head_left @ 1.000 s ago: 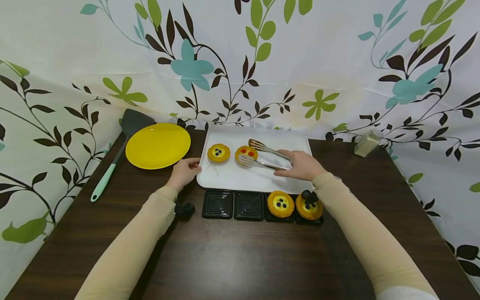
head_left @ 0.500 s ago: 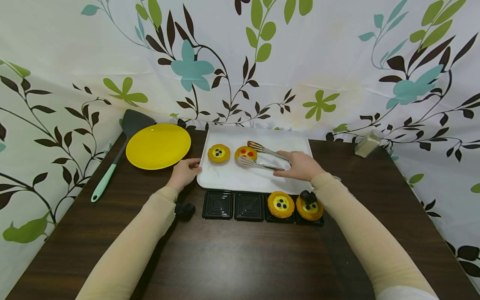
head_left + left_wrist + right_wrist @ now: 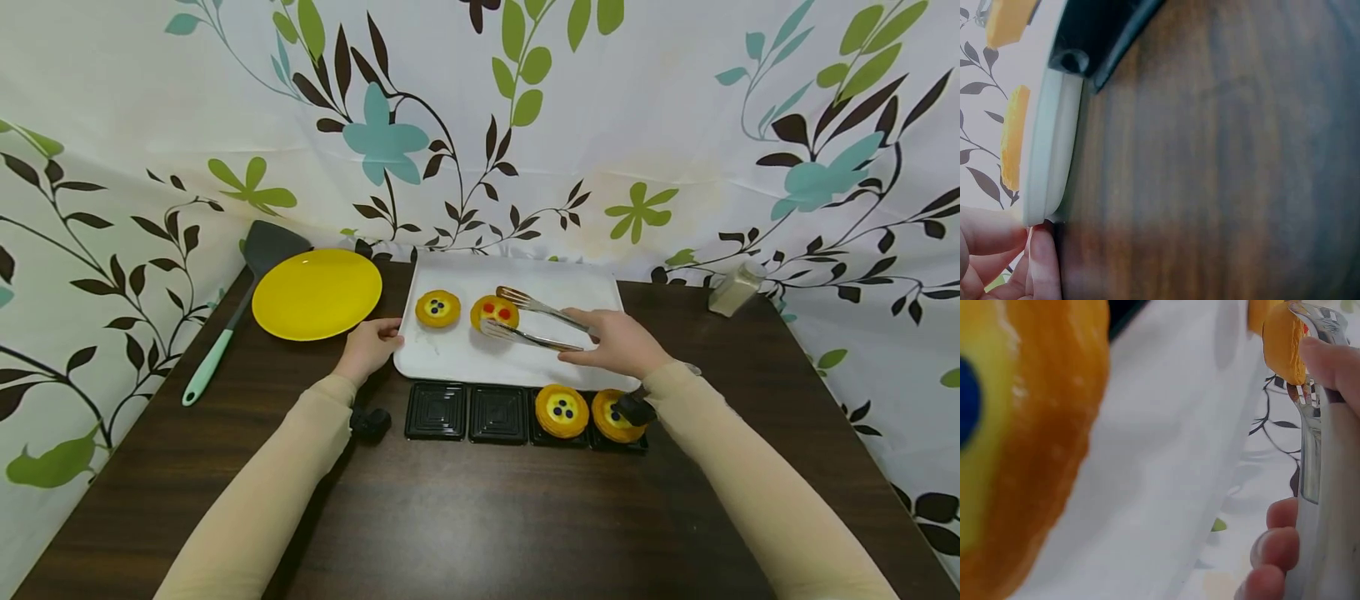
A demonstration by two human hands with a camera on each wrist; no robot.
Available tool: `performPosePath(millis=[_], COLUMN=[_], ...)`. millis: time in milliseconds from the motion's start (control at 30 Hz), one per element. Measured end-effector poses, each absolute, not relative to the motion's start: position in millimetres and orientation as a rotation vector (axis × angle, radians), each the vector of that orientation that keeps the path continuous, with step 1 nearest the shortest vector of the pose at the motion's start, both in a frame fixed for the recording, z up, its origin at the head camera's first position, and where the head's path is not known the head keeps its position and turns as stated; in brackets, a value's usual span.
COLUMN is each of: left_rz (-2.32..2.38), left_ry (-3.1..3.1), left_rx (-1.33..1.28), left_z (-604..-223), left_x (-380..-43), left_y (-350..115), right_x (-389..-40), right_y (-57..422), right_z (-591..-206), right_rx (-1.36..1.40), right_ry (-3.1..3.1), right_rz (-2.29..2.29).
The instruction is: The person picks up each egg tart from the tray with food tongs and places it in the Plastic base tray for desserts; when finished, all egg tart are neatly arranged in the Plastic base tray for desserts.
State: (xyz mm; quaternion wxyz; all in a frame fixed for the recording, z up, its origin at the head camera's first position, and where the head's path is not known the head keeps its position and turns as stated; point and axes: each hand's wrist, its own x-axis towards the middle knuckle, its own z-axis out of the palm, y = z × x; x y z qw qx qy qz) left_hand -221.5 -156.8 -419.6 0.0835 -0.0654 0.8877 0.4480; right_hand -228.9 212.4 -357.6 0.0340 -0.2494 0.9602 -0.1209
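My right hand (image 3: 617,340) grips metal serving tongs (image 3: 551,312) with slotted ends. Their two ends lie on either side of a tart (image 3: 492,309) with red dots on its yellow middle, over the white tray (image 3: 525,358). In the right wrist view that tart (image 3: 1284,347) sits between the tong ends. My left hand (image 3: 367,346) pinches the tray's left edge, thumb and fingers meeting at its rim (image 3: 1041,187) in the left wrist view. Another tart (image 3: 438,308), with blue dots, rests on the tray's left part.
In front of the tray is a row of square black holders (image 3: 437,411). The two right ones bear blue-dotted tarts (image 3: 562,410), one partly behind my wrist camera. A yellow plate (image 3: 317,293) and a spatula (image 3: 225,342) lie left; a shaker jar (image 3: 737,289) stands right.
The tongs and the red-dotted tart have shifted slightly to the right and nearer to me, along with my right hand. My left hand stays at the tray's edge.
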Motion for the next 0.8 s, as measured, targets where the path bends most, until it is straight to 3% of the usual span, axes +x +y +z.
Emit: performPosePath(millis=[800], left_rz=[1.324], left_ry=[2.657], left_rx=[-0.206], left_z=[-421.5], left_x=[-222.1], left_y=[-157.3], right_x=[-154.5], right_y=[231.5], right_z=[-358.7], right_rx=[-0.828], right_ry=[2.919], right_rz=[-0.443])
